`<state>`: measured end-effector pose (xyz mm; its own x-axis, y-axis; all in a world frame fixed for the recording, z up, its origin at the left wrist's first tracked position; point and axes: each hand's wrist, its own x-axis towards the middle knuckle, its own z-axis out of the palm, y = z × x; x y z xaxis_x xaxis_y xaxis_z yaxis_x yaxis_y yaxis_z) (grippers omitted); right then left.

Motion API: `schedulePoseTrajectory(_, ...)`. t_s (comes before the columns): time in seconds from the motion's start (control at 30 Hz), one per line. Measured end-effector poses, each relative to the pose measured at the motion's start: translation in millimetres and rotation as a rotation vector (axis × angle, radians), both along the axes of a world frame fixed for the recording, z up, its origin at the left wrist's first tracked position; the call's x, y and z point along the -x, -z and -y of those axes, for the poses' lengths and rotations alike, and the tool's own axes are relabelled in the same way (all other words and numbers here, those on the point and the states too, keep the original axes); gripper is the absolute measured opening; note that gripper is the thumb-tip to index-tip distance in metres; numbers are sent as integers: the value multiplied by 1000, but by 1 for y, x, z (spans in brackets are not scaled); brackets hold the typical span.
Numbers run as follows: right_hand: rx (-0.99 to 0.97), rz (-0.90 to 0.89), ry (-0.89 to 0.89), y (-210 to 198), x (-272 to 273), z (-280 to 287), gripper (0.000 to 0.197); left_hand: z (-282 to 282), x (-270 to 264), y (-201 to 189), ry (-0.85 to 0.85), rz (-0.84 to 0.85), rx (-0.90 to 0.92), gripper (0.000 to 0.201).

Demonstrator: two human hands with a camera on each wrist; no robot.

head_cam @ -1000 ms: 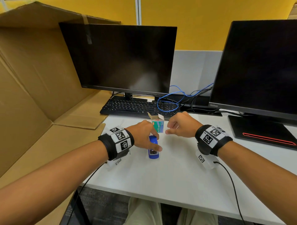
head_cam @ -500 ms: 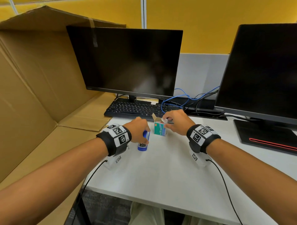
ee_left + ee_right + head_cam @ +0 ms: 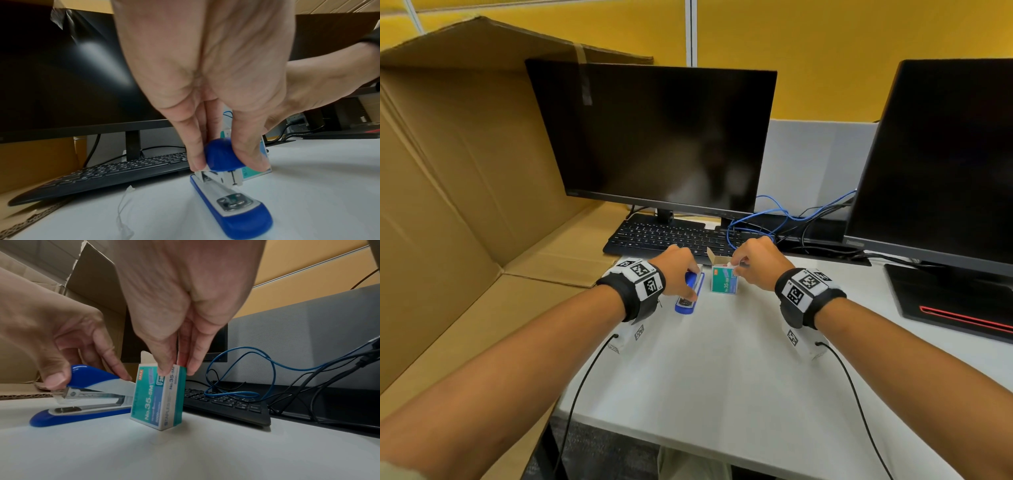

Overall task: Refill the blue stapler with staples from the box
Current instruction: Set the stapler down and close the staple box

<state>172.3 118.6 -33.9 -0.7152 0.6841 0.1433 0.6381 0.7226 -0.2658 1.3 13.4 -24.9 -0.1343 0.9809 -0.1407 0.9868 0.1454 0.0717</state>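
Your left hand grips the front of the top arm of the stapler, thumb on one side and fingers on the other. The top arm is lifted a little from the base, and the base lies flat on the desk. Your right hand is at the box, which stands upright just beside the stapler, on its right. The thumb and fingers pinch the upper edge of the box; its flap is open and points up. I cannot tell if staples are between the fingertips. Behind the two things lies the keyboard, with a blue cable over its right end.
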Motion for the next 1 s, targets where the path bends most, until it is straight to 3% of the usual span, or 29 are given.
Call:
schedulePoseTrajectory(0.33, -23, 19, -34, -4, 2, -2, 27, -9, 2, 1, -39, 4, 15, 53)
schedulePoseTrajectory(0.53, -10, 26, -27, -5, 3, -1, 29, -9, -1, 2, -21, 12, 15, 90)
schedulePoseTrajectory(1.0, 7, 20, -17, -6, 3, 0, 32, -11, -8, -1, 63, -34, 28, 83)
